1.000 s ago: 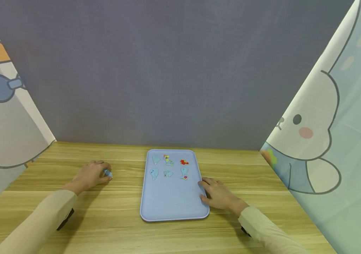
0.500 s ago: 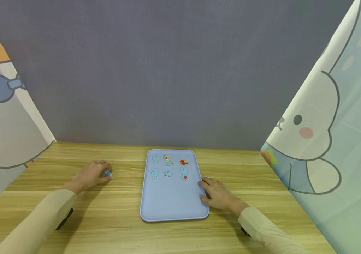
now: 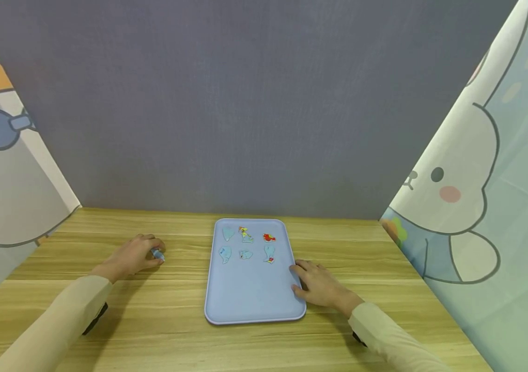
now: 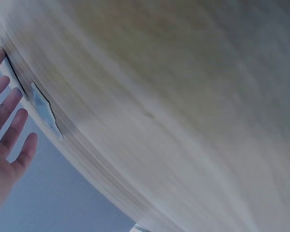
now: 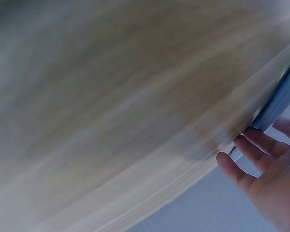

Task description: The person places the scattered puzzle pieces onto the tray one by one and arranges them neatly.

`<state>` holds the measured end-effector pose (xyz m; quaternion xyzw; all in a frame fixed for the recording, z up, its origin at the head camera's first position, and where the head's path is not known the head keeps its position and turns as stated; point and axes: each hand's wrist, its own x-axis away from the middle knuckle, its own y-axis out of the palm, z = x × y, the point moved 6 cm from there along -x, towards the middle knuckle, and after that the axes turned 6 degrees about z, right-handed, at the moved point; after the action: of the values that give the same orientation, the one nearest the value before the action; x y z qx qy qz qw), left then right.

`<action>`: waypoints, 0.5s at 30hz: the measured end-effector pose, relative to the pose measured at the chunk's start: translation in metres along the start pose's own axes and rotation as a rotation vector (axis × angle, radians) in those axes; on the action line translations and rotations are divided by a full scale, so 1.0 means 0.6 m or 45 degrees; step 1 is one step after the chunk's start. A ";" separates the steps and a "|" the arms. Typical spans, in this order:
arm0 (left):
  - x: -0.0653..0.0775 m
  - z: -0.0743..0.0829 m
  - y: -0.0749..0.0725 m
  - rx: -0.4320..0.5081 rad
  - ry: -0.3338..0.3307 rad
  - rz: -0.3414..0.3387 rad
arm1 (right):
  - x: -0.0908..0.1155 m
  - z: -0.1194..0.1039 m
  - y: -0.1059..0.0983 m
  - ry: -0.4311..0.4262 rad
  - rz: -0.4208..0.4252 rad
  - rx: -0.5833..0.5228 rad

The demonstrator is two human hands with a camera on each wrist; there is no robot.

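My left hand (image 3: pixel 134 256) rests low over the left of the table, beside a flat, irregular light-blue puzzle piece (image 3: pixel 158 254). In the left wrist view, two such pieces lie on the wood: a near one (image 4: pixel 46 110) and one at the thumb tip (image 4: pixel 15 77). The fingers look fairly straight and spread. At the pale blue tray (image 3: pixel 254 297) in the middle, my right hand (image 3: pixel 322 285) touches the right rim with loosely extended fingers. Two rows of small cut pieces lie in the tray's far half, among them a red one (image 3: pixel 269 237) and a bow-marked one (image 3: pixel 225 254).
A wooden table (image 3: pixel 189 346) carries everything. A dark grey panel (image 3: pixel 245 113) stands along its back edge. Printed cloth walls, with a white bunny figure (image 3: pixel 459 201) on the right, close off both sides.
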<state>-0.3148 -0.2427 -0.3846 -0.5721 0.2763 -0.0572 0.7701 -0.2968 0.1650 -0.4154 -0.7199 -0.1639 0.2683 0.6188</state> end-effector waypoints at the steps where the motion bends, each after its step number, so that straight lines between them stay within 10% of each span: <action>1: 0.000 0.000 0.000 0.000 -0.002 -0.001 | 0.000 0.000 0.000 0.000 0.000 -0.001; 15: 0.004 0.000 0.004 -0.078 0.009 0.019 | 0.001 0.001 0.003 0.010 -0.001 -0.004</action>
<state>-0.3135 -0.2427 -0.3878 -0.5931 0.2850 -0.0451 0.7516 -0.2967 0.1657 -0.4174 -0.7219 -0.1622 0.2649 0.6183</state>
